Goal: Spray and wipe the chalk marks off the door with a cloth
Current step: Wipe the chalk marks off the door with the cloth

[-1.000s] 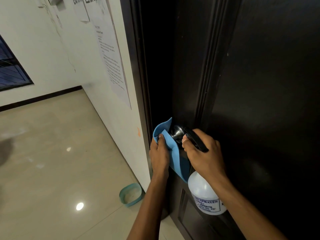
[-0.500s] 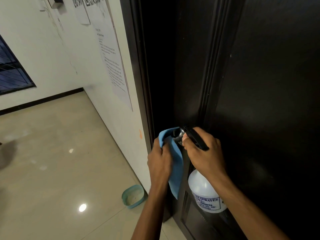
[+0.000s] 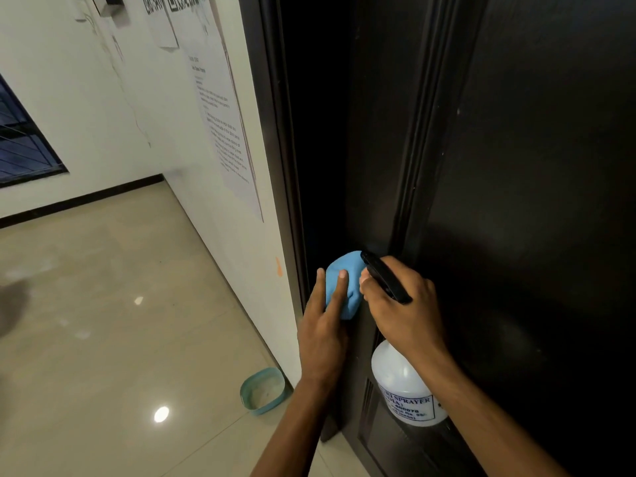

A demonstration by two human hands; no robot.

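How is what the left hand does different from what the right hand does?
The left hand lays straight fingers on the blue cloth, while the right hand curls round the spray bottle. The cloth is bunched up against the door, while the bottle hangs down below the right hand. Both hands are close together by the door's edge.

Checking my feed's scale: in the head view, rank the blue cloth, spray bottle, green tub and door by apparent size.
1. door
2. spray bottle
3. blue cloth and green tub: look alike; the cloth is partly covered by the left hand and nearer, so unranked.
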